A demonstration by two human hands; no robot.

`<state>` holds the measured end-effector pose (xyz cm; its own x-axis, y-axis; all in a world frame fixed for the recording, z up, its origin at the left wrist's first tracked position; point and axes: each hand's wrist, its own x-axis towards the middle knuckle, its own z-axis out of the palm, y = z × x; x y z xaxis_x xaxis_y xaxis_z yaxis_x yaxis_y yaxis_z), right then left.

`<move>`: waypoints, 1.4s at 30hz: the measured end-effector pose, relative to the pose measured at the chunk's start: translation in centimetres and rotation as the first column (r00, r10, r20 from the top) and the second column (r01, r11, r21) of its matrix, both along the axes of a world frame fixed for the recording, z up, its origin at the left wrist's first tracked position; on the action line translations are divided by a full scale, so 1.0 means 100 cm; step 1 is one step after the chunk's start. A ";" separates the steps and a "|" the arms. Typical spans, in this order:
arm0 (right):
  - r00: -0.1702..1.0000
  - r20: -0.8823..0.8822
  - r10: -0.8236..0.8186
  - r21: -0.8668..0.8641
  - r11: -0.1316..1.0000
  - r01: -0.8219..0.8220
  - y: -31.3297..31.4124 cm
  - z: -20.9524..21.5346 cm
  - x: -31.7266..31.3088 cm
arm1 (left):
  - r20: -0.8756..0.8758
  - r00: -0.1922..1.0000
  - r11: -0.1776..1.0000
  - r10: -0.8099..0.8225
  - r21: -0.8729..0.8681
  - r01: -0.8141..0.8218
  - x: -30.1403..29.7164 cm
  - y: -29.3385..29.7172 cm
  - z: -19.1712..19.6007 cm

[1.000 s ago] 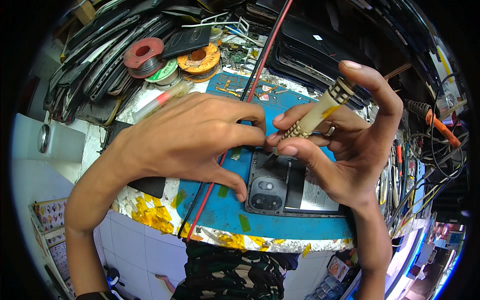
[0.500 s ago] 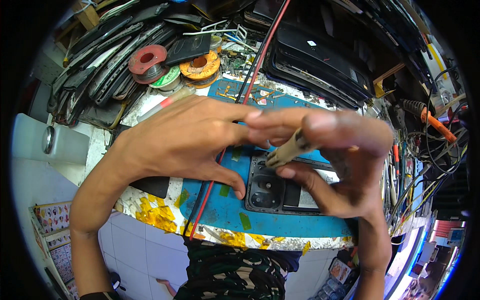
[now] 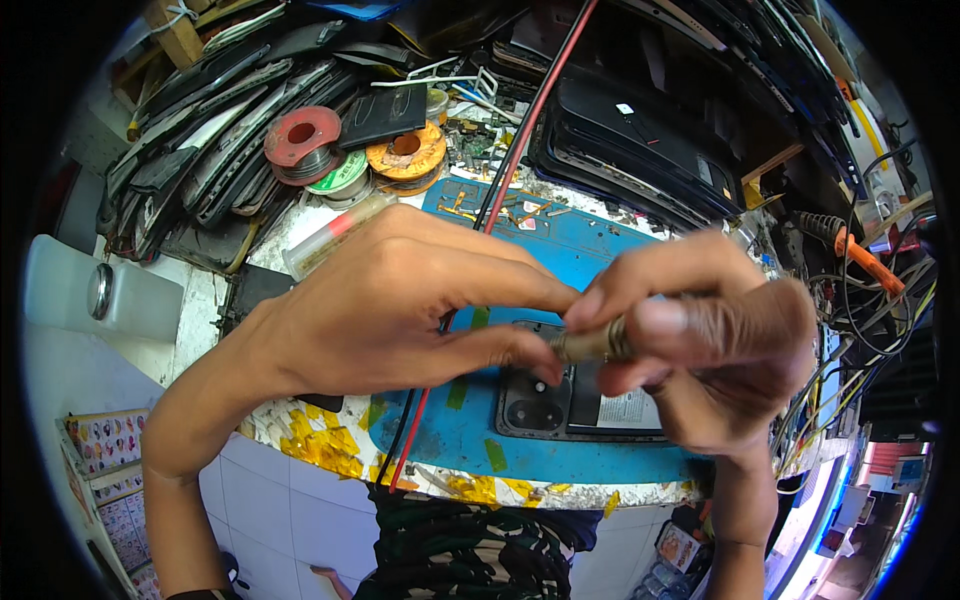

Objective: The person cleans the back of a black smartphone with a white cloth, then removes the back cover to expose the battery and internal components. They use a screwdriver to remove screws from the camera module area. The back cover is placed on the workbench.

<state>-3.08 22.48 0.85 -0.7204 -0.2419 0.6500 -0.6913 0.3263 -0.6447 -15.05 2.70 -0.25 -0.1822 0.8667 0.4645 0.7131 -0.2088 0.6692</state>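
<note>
Over the blue mat (image 3: 590,260), my right hand (image 3: 725,345) grips a short tan cylinder (image 3: 590,345), blurred by motion, its exact kind unclear. The thumb and forefinger of my left hand (image 3: 420,310) pinch in at the cylinder's left end, partly covering it. Below the hands an opened smartphone (image 3: 535,415) lies on the mat. Its round camera openings and a black battery (image 3: 625,412) with a pale label show, while my right hand hides its upper right part.
Red and black cables (image 3: 412,425) run across the mat from front to back. Solder spools (image 3: 405,160), a stack of dark phone or tablet panels (image 3: 630,140) and small parts fill the back. Tangled wires and an orange-handled tool (image 3: 868,262) lie at right, a translucent container (image 3: 140,300) at left.
My left thumb has risen from near the mat to the cylinder's end. Both hands have come together, and the cylinder has tipped nearer to level.
</note>
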 end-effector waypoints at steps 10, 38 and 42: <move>0.999 0.042 0.019 -0.003 1.000 -0.019 0.001 0.005 0.001 | 0.094 0.992 0.985 -0.080 -0.144 0.093 0.002 0.000 -0.001; 0.997 0.075 -0.026 -0.100 0.994 0.034 0.005 -0.012 -0.003 | 0.506 0.850 0.962 0.146 -0.273 -0.002 0.010 0.004 -0.018; 0.969 0.243 -0.040 -0.275 0.955 0.108 -0.006 -0.006 0.008 | 0.404 0.908 0.946 0.116 -0.324 0.023 0.011 0.001 -0.003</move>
<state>-2.28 21.84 0.25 -0.8681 -0.0120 0.4963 -0.4923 0.1504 -0.8574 -13.93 2.76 -0.60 -0.3399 0.9395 0.0435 0.3617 0.0879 0.9281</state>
